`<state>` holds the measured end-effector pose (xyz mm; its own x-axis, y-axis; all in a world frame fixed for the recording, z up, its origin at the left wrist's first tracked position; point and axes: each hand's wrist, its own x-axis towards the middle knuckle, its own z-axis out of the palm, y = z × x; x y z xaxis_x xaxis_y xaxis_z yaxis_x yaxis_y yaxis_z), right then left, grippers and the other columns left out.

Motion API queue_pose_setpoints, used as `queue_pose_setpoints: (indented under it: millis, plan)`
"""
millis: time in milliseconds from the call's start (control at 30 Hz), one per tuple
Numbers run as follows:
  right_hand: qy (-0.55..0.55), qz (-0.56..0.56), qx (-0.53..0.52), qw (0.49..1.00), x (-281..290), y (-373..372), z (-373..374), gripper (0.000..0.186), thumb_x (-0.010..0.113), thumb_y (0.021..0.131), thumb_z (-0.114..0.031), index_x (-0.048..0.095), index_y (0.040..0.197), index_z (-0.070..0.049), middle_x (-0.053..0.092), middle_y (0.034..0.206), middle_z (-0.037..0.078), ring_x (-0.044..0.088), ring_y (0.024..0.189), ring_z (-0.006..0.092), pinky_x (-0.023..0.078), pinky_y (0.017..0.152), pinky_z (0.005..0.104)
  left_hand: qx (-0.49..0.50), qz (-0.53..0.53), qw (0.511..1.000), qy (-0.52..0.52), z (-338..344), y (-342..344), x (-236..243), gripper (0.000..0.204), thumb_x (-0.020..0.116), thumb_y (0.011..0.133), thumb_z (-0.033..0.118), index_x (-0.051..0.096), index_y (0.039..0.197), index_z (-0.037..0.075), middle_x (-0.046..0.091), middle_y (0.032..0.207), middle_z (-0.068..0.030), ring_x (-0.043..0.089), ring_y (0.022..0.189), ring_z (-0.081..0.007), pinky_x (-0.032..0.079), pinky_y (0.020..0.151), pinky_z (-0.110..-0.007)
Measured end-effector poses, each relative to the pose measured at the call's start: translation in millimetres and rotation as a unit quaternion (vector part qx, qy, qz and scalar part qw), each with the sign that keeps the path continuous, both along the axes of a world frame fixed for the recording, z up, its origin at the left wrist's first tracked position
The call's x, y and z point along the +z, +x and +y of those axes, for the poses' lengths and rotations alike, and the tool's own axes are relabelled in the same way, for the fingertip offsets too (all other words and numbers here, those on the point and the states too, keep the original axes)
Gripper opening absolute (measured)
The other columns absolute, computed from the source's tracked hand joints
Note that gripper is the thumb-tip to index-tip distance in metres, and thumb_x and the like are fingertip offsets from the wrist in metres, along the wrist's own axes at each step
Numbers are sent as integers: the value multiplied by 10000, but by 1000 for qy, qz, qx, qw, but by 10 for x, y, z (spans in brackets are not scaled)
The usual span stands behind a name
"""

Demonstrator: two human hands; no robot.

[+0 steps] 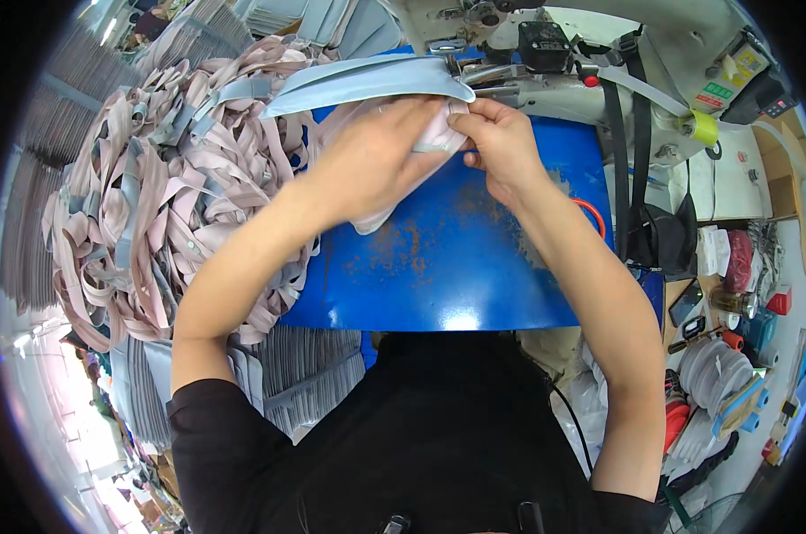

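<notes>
Both my hands are at the far side of a blue work surface (439, 267), close to a sewing machine (581, 100). A pale pink fabric piece (439, 133) is between them. My left hand (376, 160), slightly blurred, grips it with the thumb below and the fingers on top; part of the cloth hangs beneath the palm. At the cloth's right edge, my right hand (503, 142) pinches it between thumb and fingers. Just beyond my hands, a light blue-grey folded fabric piece (367, 84) lies across, its right end by the machine's metal parts.
A large tangled heap of pink and grey fabric strips (154, 214) lies on the left. Stacked grey pieces (305, 374) stand below it. Black straps (616, 151) hang right of the machine. A red ring-shaped handle (592, 216) shows beside my right forearm. Shelves on the right hold cluttered supplies.
</notes>
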<state>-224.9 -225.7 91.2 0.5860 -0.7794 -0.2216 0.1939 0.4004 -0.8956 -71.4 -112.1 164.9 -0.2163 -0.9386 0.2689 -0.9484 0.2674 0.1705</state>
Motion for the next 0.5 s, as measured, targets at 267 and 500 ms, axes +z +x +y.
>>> queue_pose_setpoints:
  millis: [267,500]
  plan:
    - [1,-4,-33,999,1,-9,27,229,742,867,-66,701,1078,11,674,841,19,573,654,70,421,520,225,15,-59,998,-25,21,164,-152,488,582,1005,287,570,1446,78,621,1391,-207,609,1241,-406,485,1039,-492]
    - [-3,3,-44,999,11,75,70,185,739,876,-61,704,1051,-11,646,792,-17,547,633,52,406,515,218,91,-39,993,67,-227,623,-496,496,384,1107,403,548,1419,54,649,1296,-252,659,1120,-429,552,942,-517]
